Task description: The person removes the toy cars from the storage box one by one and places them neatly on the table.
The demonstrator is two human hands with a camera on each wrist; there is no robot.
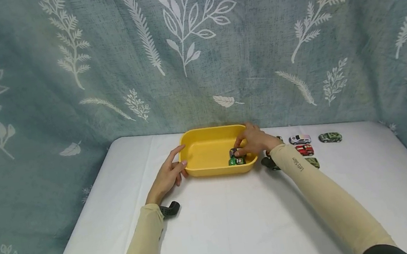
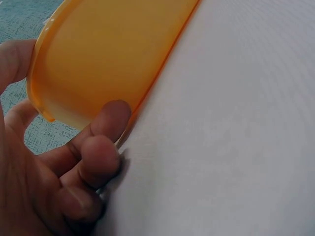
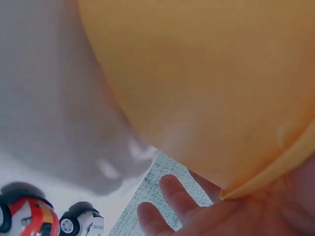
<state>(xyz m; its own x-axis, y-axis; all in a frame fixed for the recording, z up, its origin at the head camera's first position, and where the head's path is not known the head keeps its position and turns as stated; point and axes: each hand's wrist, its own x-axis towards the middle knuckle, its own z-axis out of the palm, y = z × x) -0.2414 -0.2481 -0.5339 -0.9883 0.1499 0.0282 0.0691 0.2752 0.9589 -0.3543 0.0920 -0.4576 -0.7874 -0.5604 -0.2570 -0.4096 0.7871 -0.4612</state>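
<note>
A yellow tray (image 1: 209,171) stands near the back of the table. My left hand (image 1: 167,175) holds its left end, with fingertips at the rim; the left wrist view shows some fingers curled against the outer wall. My right hand (image 1: 254,139) reaches over the tray's right end and pinches a dark toy car (image 1: 232,152) inside it. Right beside that car, a green toy car (image 1: 237,161) lies on the tray floor. In the right wrist view the tray wall (image 3: 197,88) hides the pinched car, while other fingers of the right hand (image 3: 241,216) stay outside the rim.
Right of the tray lie several toy cars: a white one (image 1: 299,139), a red one (image 1: 304,150), a camouflage one (image 1: 330,137) and a green one (image 1: 313,162). My right forearm partly covers some. A patterned curtain (image 1: 199,97) hangs behind the white-covered table (image 1: 217,228).
</note>
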